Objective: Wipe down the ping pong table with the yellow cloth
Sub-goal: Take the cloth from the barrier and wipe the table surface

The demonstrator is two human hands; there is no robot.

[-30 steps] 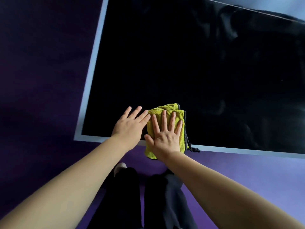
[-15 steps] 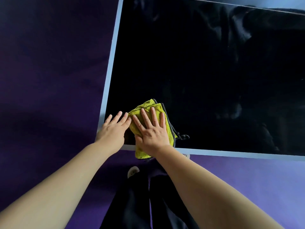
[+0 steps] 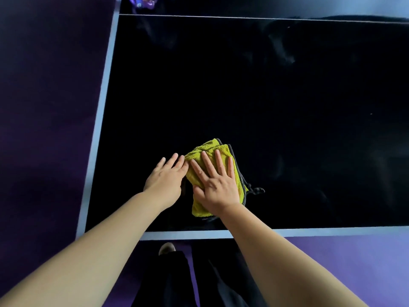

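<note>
The folded yellow cloth (image 3: 212, 151) with dark edging lies on the dark ping pong table (image 3: 287, 107), a short way in from the near edge. My right hand (image 3: 215, 185) presses flat on the cloth, fingers straight and spread. Just left of it, my left hand (image 3: 167, 179) lies flat on the table with straight fingers, its fingertips touching the cloth's left edge. A dark loop of the cloth sticks out at its right side.
The table's pale border runs along the near edge (image 3: 332, 231) and the left edge (image 3: 104, 96). A thin white line (image 3: 243, 17) crosses the far part. The purple floor (image 3: 354, 262) surrounds the table. My dark trousers and one shoe (image 3: 167, 248) show below the near edge.
Both hands and the cloth have slid away from the near left corner, further onto the table. The cloth no longer hangs over the near edge.
</note>
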